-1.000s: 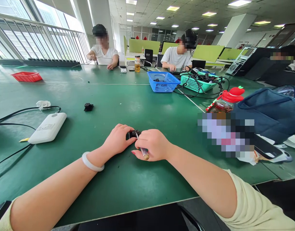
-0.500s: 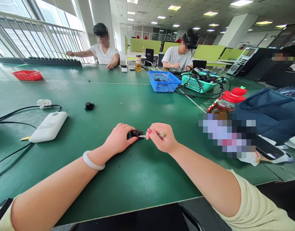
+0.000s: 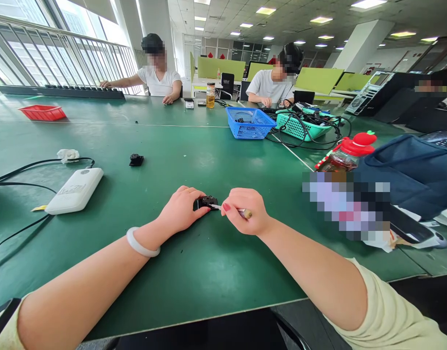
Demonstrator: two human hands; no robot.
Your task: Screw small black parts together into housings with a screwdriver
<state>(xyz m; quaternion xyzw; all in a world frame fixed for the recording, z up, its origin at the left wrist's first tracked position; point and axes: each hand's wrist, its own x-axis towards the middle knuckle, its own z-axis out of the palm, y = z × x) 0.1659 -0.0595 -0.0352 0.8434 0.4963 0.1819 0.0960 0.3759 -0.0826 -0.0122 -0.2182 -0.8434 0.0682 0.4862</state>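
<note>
No lettering could be read. Grey marks [image 3: 73, 185] on the white device [image 3: 76, 193], on the desk [image 3: 216, 277] left of the left hand [image 3: 179, 210], were too blurred to make out.

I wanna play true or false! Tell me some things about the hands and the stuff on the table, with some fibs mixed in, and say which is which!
1. The left hand holds a small black part. True.
2. The right hand is empty. False: it holds a thin tool, with its tip at the black part.
3. The bracelet is black. False: it is white.
4. The blue basket stands on the green table. True.
5. The red tray is at the right side of the picture. False: it is at the left side.
6. The bottle with the red lid stands near the dark blue bag. True.
</note>
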